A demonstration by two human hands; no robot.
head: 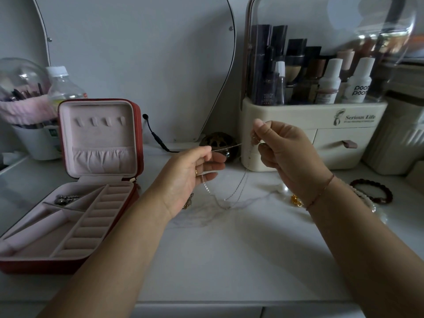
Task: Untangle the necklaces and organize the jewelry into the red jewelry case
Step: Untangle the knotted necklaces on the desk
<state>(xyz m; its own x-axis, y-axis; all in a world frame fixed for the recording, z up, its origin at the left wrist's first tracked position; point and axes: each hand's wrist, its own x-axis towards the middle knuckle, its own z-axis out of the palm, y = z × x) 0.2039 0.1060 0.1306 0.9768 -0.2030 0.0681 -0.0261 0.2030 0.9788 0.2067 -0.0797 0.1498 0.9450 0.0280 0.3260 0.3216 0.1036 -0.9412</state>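
— Handling this thin chain (226,148), you are working with something very light, limp and slippery; I judge that a hard pull is only tightening any knot.

— Agreed. You are pinching it in your left hand (195,171), and your right hand (284,150) is pinching another part a little higher. Both hands are raised above the table (229,260). One stretch is running taut between them; the rest is hanging in loops down to the table, to the right of the open red jewelry case (138,143). I cannot tell where the tangle is sitting; you should be gripping close beside it.
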